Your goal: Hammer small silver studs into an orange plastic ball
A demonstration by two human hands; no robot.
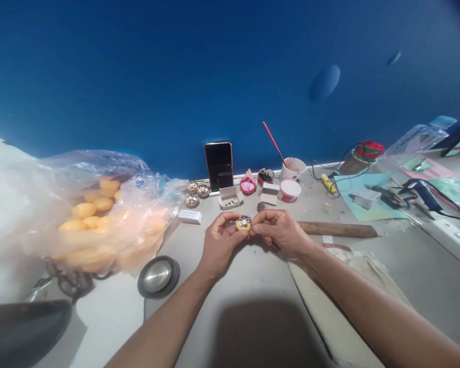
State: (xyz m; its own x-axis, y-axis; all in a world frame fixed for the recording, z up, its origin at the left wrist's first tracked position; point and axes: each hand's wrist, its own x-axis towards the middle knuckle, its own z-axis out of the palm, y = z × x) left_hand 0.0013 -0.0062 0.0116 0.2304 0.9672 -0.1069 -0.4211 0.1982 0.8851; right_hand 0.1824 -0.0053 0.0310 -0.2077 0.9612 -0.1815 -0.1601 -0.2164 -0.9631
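My left hand [224,237] is closed around a small yellow ball [244,223] partly covered with shiny round metallic pieces. Thumb and fingers of my right hand [278,232] are pinched together against the ball's right side; whether a tiny piece lies between them is hidden. Just beyond the hands is an opened small white box [230,198] with little shiny pieces in it. Near it stand a pink-filled cup [248,185] and another small open box [270,194]. Several similar decorated balls [192,200] sit together to the left of the boxes.
A plastic bag of yellow balls [92,214] bulges at left, near a round metal-topped dish [158,276]. A phone [219,166] leans on the blue wall. At right are a wooden stick [337,229], cloth [352,286], paper cup [293,167] and power strip [452,237].
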